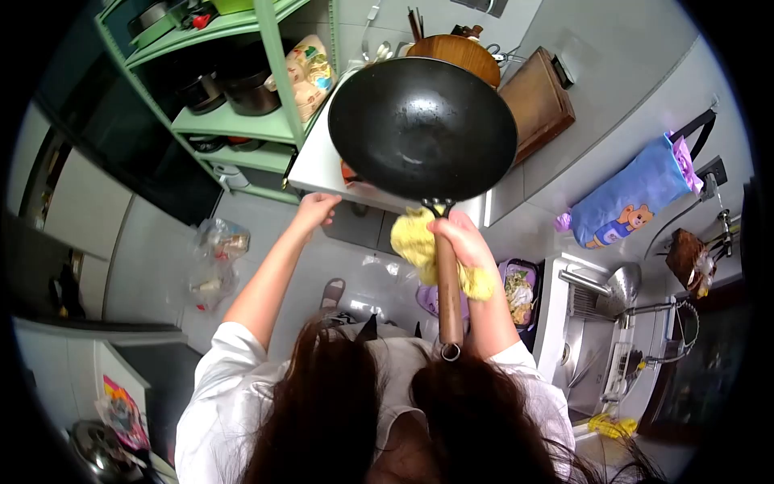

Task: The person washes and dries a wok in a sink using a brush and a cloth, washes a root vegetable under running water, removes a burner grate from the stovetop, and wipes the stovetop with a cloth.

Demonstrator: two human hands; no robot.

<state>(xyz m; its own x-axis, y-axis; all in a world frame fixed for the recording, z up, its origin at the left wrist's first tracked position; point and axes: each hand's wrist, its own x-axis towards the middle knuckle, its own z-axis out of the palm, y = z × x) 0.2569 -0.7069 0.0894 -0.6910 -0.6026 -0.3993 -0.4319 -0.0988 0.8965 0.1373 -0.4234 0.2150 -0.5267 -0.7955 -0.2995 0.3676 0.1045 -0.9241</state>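
A black wok [423, 121] with a brown wooden handle [448, 298] is held up in front of me, its inside facing me. My right hand [463, 242] grips the handle near the pan. A yellow cloth [414, 238] is also in that hand, bunched against the handle and hanging over the wrist. To the left, apart from the wok, is my left hand [318, 210], its fingers curled in with nothing seen in them. It is close to the corner of the white counter [310, 165]. The wok hides much of the counter.
A green shelf rack [242, 123] with pots stands at the left. A wooden cutting board [542, 105] leans on the wall behind the wok. To the right are a sink [584, 355], a bin [522, 298] with food scraps and a hanging blue bag [633, 194]. Plastic bags [216, 262] lie on the floor.
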